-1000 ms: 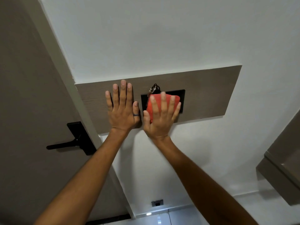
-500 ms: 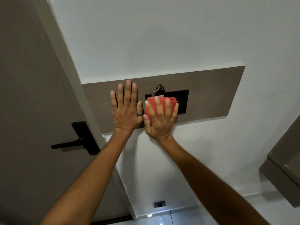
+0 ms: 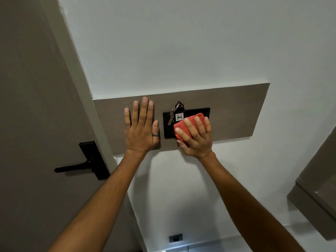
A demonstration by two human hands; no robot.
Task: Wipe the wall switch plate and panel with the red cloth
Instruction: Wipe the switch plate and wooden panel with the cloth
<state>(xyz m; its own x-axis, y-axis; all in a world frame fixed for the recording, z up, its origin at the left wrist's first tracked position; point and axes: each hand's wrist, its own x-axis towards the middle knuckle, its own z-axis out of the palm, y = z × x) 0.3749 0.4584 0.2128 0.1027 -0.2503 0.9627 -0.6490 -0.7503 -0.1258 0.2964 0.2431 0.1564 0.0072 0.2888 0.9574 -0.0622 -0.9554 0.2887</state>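
Your right hand (image 3: 195, 136), pressing the cloth (image 3: 189, 122) flat, slid right across the plate (image 3: 205, 111); left hand (image 3: 141, 128) spread on the panel (image 3: 236, 113); snagging the keys (image 3: 177, 113) could dislodge them.

Cloth (image 3: 189, 122) on plate (image 3: 168, 130), on panel (image 3: 236, 113).

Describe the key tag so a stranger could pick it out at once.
Find the brown wood-grain panel on the white wall, right of the door. Near its middle sits a black switch plate. The key tag hangs at the plate's top, just left of the red cloth under the right hand: a white label handwritten 406, beside a metal key.
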